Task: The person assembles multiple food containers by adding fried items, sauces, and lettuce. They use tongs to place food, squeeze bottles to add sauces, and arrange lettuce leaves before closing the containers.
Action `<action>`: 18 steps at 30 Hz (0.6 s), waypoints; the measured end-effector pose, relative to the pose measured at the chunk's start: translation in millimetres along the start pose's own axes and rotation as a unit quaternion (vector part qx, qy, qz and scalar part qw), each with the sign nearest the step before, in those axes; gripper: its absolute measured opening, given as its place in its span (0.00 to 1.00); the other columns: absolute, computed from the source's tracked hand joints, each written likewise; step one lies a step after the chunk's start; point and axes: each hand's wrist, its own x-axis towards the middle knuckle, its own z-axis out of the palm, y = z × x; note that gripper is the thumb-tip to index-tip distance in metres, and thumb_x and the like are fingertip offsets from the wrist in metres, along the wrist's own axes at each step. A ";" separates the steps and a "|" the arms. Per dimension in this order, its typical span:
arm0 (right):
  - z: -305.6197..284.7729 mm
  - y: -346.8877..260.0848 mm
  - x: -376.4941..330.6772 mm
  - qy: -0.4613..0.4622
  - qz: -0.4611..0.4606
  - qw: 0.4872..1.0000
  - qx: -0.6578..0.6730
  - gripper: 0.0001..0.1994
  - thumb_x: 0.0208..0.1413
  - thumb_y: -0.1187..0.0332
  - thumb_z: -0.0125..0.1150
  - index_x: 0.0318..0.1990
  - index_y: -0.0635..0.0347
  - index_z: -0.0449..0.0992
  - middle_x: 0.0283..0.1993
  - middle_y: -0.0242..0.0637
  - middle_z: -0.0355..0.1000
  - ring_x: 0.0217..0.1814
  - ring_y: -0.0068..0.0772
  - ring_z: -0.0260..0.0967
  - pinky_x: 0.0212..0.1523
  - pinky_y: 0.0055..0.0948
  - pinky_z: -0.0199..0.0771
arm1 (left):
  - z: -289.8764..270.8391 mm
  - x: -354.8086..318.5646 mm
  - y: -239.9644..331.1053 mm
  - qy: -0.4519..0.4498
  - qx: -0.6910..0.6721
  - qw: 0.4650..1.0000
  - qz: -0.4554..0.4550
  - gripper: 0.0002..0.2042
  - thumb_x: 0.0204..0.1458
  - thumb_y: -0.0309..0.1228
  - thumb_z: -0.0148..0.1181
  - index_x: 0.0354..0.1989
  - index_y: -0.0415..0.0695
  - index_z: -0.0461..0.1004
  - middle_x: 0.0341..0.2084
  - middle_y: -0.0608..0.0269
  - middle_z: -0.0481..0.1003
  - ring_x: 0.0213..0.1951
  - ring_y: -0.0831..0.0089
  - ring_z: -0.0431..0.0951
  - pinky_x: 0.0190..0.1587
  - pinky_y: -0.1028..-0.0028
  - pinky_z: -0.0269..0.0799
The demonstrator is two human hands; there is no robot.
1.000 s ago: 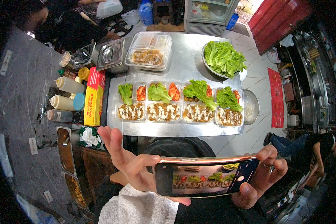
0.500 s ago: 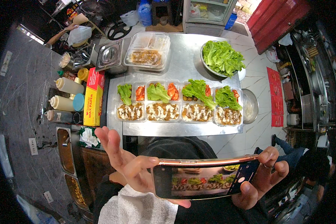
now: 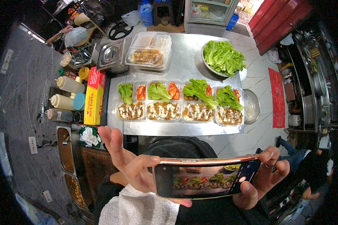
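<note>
A smartphone (image 3: 201, 182) is held sideways between my two hands, its screen showing a camera picture of the food. My left hand (image 3: 133, 165) grips its left end, with some fingers raised off it; my right hand (image 3: 264, 176) pinches the right end, thumb near the shutter button. Beyond the phone, several clear divided plastic trays (image 3: 163, 122) stand side by side on a steel table (image 3: 184, 129). They contain lettuce leaves (image 3: 159, 91), a red chopped food (image 3: 174, 91) and browned pieces under white sauce (image 3: 164, 111). A white towel (image 3: 139, 208) lies below my left hand.
Lettuce fills a metal bowl (image 3: 205, 66) at the back right, opposite stacked clear containers (image 3: 139, 41). Squeeze bottles (image 3: 62, 102) and a yellow-red carton (image 3: 94, 101) stand left, above food pans (image 3: 67, 150). Another person (image 3: 308, 168) is at right; someone's hand (image 3: 67, 29) shows far left.
My hands and the phone have hardly moved. The person at the right has shifted slightly, and the other hand at the far left has moved a little.
</note>
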 end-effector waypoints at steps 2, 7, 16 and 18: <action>-3.0 0.1 2.5 -0.030 0.016 0.999 0.032 0.36 0.39 0.72 0.61 0.59 0.57 0.53 0.45 0.43 0.50 0.49 0.31 0.55 0.44 0.26 0.74 | 5.1 -1.6 5.0 0.018 -0.021 1.000 -0.014 0.40 0.25 0.70 0.63 0.38 0.49 0.64 0.62 0.39 0.53 0.66 0.41 0.44 0.64 0.42 0.32; -16.6 24.4 5.1 -0.083 0.123 0.986 0.074 0.38 0.40 0.67 0.65 0.60 0.57 0.51 0.53 0.47 0.51 0.53 0.36 0.61 0.45 0.30 0.75 | 18.9 -15.7 -23.3 -0.020 -0.358 0.933 0.034 0.47 0.28 0.55 0.74 0.53 0.45 0.53 0.48 0.37 0.68 0.49 0.43 0.71 0.53 0.48 0.60; -3.6 123.5 -9.1 -0.237 0.308 0.911 0.137 0.37 0.41 0.57 0.66 0.58 0.59 0.56 0.51 0.49 0.62 0.54 0.39 0.61 0.57 0.38 0.62 | 37.9 -97.6 -36.1 0.038 -0.415 0.897 -0.151 0.59 0.20 0.53 0.79 0.56 0.43 0.41 0.49 0.40 0.62 0.54 0.52 0.65 0.58 0.56 0.61; 13.5 126.4 -19.6 -0.306 0.324 0.880 0.162 0.32 0.47 0.61 0.58 0.59 0.62 0.55 0.51 0.48 0.61 0.55 0.38 0.59 0.57 0.37 0.62 | 23.7 -115.5 -32.1 0.086 -0.371 0.904 -0.195 0.61 0.19 0.52 0.79 0.58 0.43 0.38 0.50 0.42 0.62 0.55 0.53 0.64 0.58 0.56 0.61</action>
